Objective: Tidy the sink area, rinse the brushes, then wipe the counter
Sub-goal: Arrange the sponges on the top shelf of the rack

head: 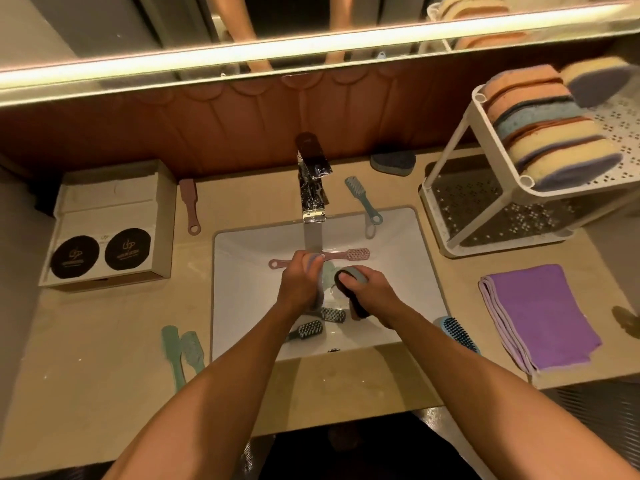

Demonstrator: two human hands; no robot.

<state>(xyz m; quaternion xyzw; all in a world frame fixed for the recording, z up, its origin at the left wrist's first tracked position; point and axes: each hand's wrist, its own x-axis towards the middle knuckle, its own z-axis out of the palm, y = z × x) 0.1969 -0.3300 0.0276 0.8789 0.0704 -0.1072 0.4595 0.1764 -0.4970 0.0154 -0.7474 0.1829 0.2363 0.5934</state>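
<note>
**A:** How far along is the job?

**B:** In the middle of the rinsing, I'd say. The tap (313, 188) runs, and both hands are down in the sink (242, 306). The left hand (299, 278) has its fingers curled over the handle of a pink brush (358, 253), right under the stream. The right hand (369, 291) is wrapped round a dark oval brush (348, 277), thumb on top, just beside the left fingers.

**A:** And the other brushes?

**B:** Two dark brushes (306, 330) lie in the basin below the wrists, nearer the person than either set of fingers (whether they are rinsed yet, I can't tell). The rest are out on the counter (329, 393). Two green brushes (183, 351) and a second pink brush (189, 206) lie well to the left of the left fingers. A blue-green brush (362, 199) lies beyond the fingers, beside the tap. A blue hairbrush (457, 332) sits at the sink's edge, to the right of the right hand.

**A:** So the tidying isn't finished?

**B:** It doesn't look it, with that many brushes scattered about and probably waiting for the water.

**A:** And the wiping?

**B:** Not begun, by my reading. The purple cloth (540, 317) lies folded well to the right of the right fingers, and neither hand touches it.
</note>
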